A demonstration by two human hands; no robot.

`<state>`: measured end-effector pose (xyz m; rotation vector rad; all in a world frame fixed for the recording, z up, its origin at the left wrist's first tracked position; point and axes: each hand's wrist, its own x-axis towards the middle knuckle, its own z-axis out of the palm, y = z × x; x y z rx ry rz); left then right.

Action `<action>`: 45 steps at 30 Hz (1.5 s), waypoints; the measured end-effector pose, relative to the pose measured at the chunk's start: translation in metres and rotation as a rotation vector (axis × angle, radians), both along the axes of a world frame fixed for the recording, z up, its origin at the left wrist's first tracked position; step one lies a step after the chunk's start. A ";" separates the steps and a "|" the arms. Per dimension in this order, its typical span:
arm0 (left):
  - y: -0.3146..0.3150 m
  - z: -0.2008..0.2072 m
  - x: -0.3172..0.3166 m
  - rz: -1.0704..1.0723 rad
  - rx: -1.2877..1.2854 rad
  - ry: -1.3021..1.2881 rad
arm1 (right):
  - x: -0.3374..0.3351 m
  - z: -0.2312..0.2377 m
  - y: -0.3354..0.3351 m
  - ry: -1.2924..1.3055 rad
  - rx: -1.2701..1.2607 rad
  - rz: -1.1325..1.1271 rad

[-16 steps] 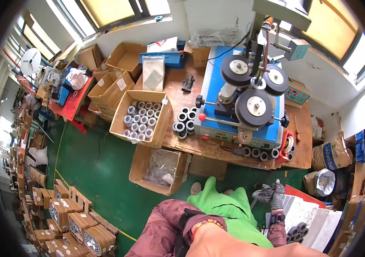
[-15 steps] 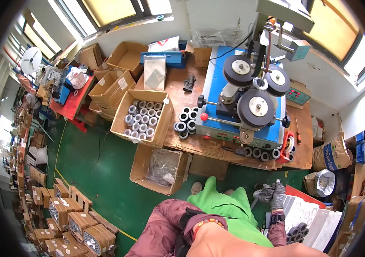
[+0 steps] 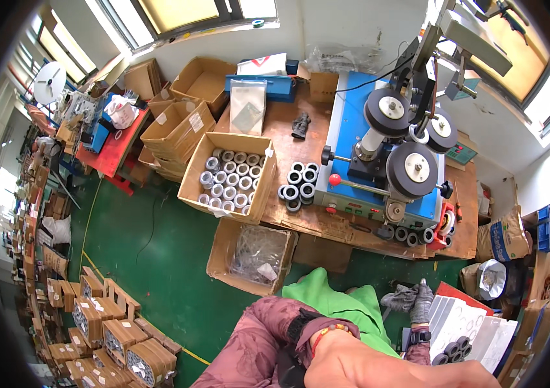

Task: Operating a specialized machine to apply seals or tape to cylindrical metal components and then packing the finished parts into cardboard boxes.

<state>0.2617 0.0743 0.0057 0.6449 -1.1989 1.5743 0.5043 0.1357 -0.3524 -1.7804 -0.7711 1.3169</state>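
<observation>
My left hand (image 3: 372,361) is bare and raised close to the camera, a red beaded bracelet (image 3: 332,333) round its wrist. Its fingers run out of the picture at the lower edge. My right hand (image 3: 422,305), in a grey glove with a dark watch (image 3: 420,336) at the wrist, is low beside my green apron (image 3: 336,304). From that hand a loose grey glove (image 3: 398,298) hangs toward my legs. Close by, several dark rings (image 3: 454,350) lie on white sheets (image 3: 459,321).
The workbench (image 3: 275,213) carries a blue machine with black rollers (image 3: 412,169), stacked dark rings (image 3: 299,184) and a carton of pale rings (image 3: 191,176). Below it stands a carton of clear plastic (image 3: 223,255). Wrapped cartons (image 3: 149,362) are at lower left, sacks (image 3: 506,237) at right.
My view has turned slightly left, so the bench and machine appear farther right. Both hands keep nearly the same pose, and the loose glove stays with my right hand.
</observation>
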 end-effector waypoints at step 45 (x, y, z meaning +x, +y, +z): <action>-0.042 -0.379 -0.077 0.033 -1.155 2.027 | -0.111 0.088 0.034 0.698 -0.406 0.107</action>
